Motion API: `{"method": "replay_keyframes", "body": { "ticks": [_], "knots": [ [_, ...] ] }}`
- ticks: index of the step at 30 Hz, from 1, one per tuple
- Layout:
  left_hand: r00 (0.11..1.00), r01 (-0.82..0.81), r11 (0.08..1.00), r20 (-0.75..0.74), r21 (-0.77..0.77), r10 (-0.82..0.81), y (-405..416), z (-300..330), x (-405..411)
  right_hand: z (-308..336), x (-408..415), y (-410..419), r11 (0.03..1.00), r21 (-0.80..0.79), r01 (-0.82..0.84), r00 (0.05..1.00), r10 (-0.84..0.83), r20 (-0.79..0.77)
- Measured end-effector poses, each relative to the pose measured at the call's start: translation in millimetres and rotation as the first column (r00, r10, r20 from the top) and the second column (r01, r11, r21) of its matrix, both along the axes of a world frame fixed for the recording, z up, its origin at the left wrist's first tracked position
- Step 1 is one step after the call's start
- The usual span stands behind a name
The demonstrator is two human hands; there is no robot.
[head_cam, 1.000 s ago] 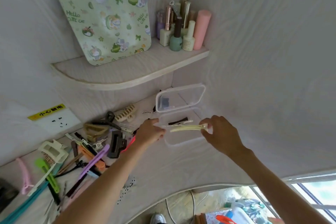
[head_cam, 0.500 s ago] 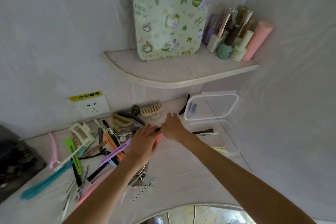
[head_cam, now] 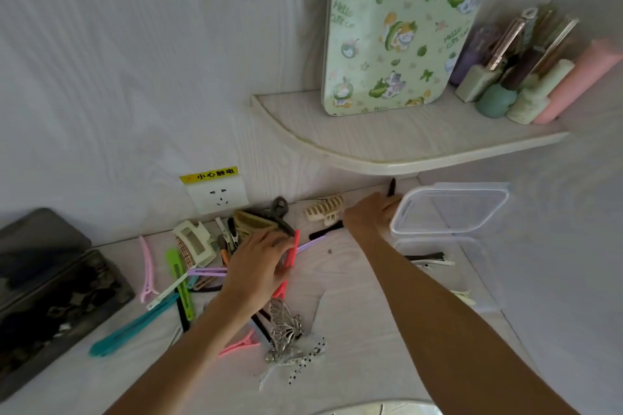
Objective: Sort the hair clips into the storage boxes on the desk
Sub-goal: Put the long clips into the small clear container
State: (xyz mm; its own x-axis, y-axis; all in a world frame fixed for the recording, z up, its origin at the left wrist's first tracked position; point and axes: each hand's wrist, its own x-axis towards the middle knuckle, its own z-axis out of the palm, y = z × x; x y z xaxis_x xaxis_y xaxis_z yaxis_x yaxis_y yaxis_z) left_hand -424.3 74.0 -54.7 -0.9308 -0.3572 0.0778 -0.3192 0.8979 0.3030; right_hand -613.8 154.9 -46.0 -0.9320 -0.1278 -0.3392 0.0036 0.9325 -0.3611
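Note:
A pile of hair clips covers the white desk: a beige claw clip (head_cam: pixel 325 212), a white claw clip (head_cam: pixel 195 242), a green clip (head_cam: pixel 178 280), teal clips (head_cam: pixel 135 327) and a silver butterfly clip (head_cam: pixel 285 330). My left hand (head_cam: pixel 259 263) rests on the pile and pinches a red clip (head_cam: pixel 295 246). My right hand (head_cam: pixel 371 216) reaches to the back wall, its fingertips closing on the lower end of a black clip (head_cam: pixel 391 187). Just right of it stands the clear storage box (head_cam: pixel 478 280) with its lid (head_cam: pixel 451 209) raised. Black, white and cream clips lie inside.
A wall socket (head_cam: pixel 219 194) sits behind the pile. A dark patterned case (head_cam: pixel 50 296) lies at the left. Above the box a corner shelf (head_cam: pixel 404 148) carries a green cartoon board (head_cam: pixel 397 27) and several bottles (head_cam: pixel 522 77). A side wall runs close on the right.
My right hand left the cream clip in the box and moved left and back to the black clip by the wall. My left hand shifted onto the red clip. The view swung left.

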Motion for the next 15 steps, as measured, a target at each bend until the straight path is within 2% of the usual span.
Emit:
{"method": "replay_keyframes", "body": {
  "ticks": [3,7,9,12,15],
  "knots": [
    [0.996,-0.050,0.998,-0.072,0.040,0.053,-3.9,3.5,0.5,-10.5,17.2,0.2,0.991,0.048,-0.122,0.984,0.127,-0.122],
    [0.977,-0.126,0.988,-0.163,0.093,0.139,-4.1,6.2,-3.5,-26.2,42.3,11.4,0.932,-0.020,-0.362,0.919,0.353,-0.178],
    [0.981,-0.114,0.989,-0.146,0.091,0.127,-2.4,6.8,-7.5,-24.7,50.3,21.5,0.866,-0.093,-0.491,0.863,0.469,-0.186],
    [0.997,-0.060,0.992,-0.048,0.113,0.066,1.8,3.5,-15.0,-16.7,51.0,38.9,0.705,-0.217,-0.675,0.738,0.650,-0.182],
    [0.998,-0.057,0.995,0.045,0.083,0.053,4.2,-3.5,-18.3,-8.1,48.0,58.8,0.575,-0.238,-0.783,0.621,0.751,-0.226]
  ]
}}
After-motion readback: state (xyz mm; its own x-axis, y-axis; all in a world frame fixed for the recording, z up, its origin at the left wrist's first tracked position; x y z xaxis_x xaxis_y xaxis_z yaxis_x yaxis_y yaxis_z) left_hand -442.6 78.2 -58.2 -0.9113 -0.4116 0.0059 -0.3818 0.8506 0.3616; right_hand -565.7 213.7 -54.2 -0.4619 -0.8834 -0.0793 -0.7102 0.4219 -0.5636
